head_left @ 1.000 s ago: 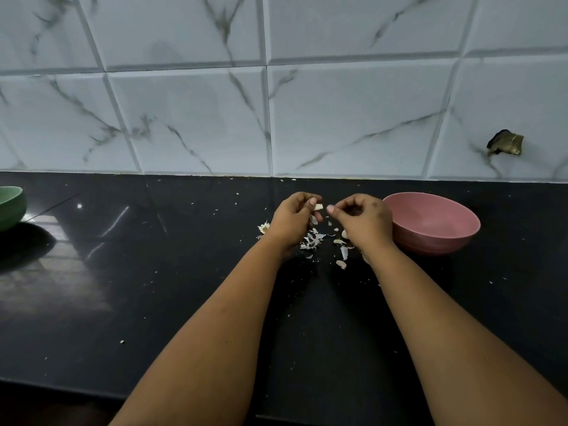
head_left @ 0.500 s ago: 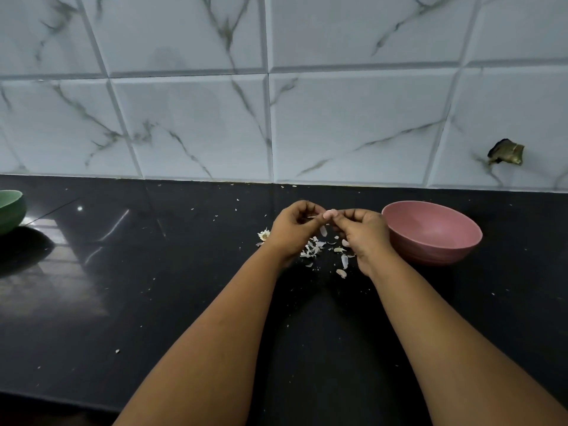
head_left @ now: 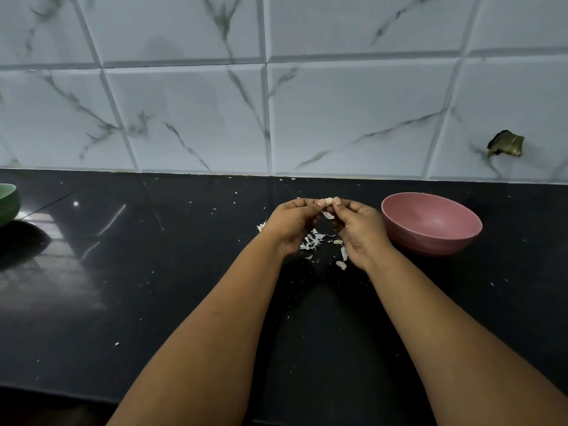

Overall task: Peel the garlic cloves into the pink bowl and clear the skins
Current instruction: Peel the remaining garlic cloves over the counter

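1. The left hand (head_left: 292,224) and right hand (head_left: 358,227) meet at the centre of the frame, raised a little above the black counter (head_left: 184,287).
2. Both pinch one small pale clove (head_left: 329,200) between thumb and fingertips; the clove sits at the top of the two hands, where the fingertips touch.
3. The other fingers of each hand are curled inward. Whether the palms hold anything more cannot be told.
4. A bit of skin (head_left: 328,214) shows just below the clove, between the hands.
5. Loose skins (head_left: 312,239) lie scattered on the counter under and between the wrists, with a few pieces nearer the right wrist.
6. The pink bowl (head_left: 430,222) stands on the counter just right of the right hand, right of centre; its visible inside looks bare.
7. A green bowl (head_left: 7,204) is cut off by the left edge of the frame.
8. A marbled tile wall (head_left: 276,103) fills the upper half, with a broken hole (head_left: 505,144) at the upper right.
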Tool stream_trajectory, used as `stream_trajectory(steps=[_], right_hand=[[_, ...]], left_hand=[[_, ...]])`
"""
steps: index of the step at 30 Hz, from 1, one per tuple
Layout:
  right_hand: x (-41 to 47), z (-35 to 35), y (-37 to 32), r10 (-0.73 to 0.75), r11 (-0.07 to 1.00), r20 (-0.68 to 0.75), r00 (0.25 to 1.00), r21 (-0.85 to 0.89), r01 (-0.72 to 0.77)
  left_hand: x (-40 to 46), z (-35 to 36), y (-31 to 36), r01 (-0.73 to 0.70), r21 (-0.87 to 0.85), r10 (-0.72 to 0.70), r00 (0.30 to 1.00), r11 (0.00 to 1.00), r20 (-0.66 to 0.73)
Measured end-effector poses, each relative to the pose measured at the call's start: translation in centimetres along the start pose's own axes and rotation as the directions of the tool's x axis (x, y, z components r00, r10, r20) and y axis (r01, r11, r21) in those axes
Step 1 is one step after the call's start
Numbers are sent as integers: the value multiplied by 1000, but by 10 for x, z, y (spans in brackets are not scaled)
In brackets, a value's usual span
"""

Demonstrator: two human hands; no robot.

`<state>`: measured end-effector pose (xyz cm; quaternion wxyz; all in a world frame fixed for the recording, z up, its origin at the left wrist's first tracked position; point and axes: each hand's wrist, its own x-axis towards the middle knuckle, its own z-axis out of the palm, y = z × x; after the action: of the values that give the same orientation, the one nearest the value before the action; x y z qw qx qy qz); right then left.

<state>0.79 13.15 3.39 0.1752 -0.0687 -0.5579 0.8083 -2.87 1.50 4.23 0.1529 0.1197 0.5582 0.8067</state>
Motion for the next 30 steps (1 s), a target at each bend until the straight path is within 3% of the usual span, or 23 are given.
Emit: stream_trajectory(steps=[4, 7, 10, 15, 19, 22, 30], right_hand=[[0, 2, 1, 6, 999, 9, 1000, -46, -5], [2, 5, 3, -55, 957, -30, 998, -288, 44], [6, 5, 5, -239, 734, 6, 971, -653, 185], [7, -3, 6, -327, 546, 67, 943, -801, 246], [12, -6, 10, -316, 752, -25, 948, -616, 234], [9, -1, 5, -219, 906, -59, 974, -383, 180], [3, -1, 3, -152, 949, -3, 988, -278, 146]], left_hand=[[4, -1, -2, 109, -34, -110, 993, 993, -35], [4, -1, -3, 96, -39, -98, 994, 995, -52], [5, -2, -4, 59, -70, -64, 996, 996, -66], [4, -2, -2, 23, -62, -30, 993, 998, -111], [4, -3, -3, -20, -30, 16, 991, 999, -135], [5, -4, -8, -61, 132, 81, 985, 989, -150], [2, -3, -7, -132, 229, 160, 981, 964, -110]])
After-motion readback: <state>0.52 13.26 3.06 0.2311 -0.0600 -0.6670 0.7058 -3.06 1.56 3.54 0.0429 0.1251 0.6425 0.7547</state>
